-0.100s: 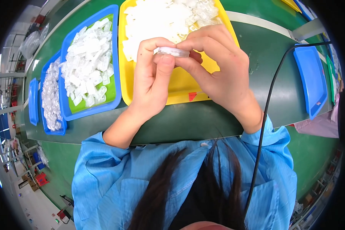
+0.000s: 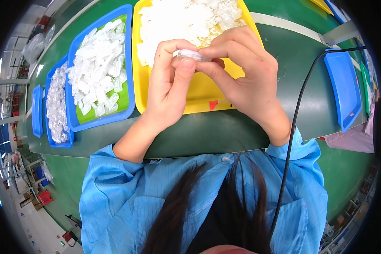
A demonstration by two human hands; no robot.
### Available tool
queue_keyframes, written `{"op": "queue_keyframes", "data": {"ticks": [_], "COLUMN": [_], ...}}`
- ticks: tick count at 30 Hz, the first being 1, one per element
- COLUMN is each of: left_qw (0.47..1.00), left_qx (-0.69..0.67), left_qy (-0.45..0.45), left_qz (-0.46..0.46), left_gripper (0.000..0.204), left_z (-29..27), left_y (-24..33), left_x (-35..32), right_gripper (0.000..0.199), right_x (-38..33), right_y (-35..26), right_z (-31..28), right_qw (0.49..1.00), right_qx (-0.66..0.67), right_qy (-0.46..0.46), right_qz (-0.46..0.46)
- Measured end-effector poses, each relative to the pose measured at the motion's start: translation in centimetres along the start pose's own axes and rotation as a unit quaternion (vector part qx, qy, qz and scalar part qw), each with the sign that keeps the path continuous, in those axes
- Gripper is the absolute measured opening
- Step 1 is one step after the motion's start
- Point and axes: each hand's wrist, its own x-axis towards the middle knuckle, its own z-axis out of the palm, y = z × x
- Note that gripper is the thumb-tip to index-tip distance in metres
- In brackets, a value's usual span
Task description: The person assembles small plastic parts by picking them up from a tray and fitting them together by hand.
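Between my two hands is a small clear and white plastic piece (image 2: 192,55), slim and oblong with rounded ends. My left hand (image 2: 170,82) pinches its left end, thumb in front and index finger behind. At the right end, my right hand (image 2: 248,70) grips it between thumb and fingertips. Both hands are raised over the near part of a yellow tray (image 2: 199,106), whose far part is heaped with white and clear plastic parts (image 2: 173,25). Fingers partly cover the piece, so its exact kind is unclear.
Left of the yellow tray, a blue tray (image 2: 131,91) with a green bottom holds clear plastic pieces (image 2: 98,63). A narrower blue tray (image 2: 60,145) of clear parts lies beyond it. On the right are a black cable (image 2: 298,101) and another blue tray (image 2: 345,91).
The plastic piece has tilted slightly, its right end now lower. Both hands have shifted a little to the right and keep their hold.
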Motion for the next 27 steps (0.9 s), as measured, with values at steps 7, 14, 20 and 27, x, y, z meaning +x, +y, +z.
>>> {"op": "queue_keyframes", "data": {"ticks": [7, 14, 20, 27], "left_qw": [0.980, 0.947, 0.928, 0.900], "left_qx": [0.064, -0.064, -0.101, -0.201], "left_qy": [0.042, 0.029, 0.021, 0.063], "left_qz": [-0.185, -0.314, -0.359, -0.381], "left_gripper": [0.020, 0.028, 0.026, 0.027], "left_z": [-1.1, -1.9, -2.0, -1.9], "left_y": [1.2, 1.0, 1.2, 1.8], "left_x": [1.6, 1.7, 1.9, 1.5], "right_gripper": [0.029, 0.035, 0.034, 0.033], "right_x": [0.4, -0.3, -0.5, -0.6], "right_y": [1.3, 1.9, 2.1, 1.4], "right_z": [-0.7, -0.1, 0.1, 0.5], "right_qw": [0.923, 0.733, 0.709, 0.760], "right_qx": [0.171, 0.412, 0.464, 0.411], "right_qy": [-0.201, -0.259, -0.233, -0.204], "right_qz": [0.279, 0.476, 0.478, 0.459]}}
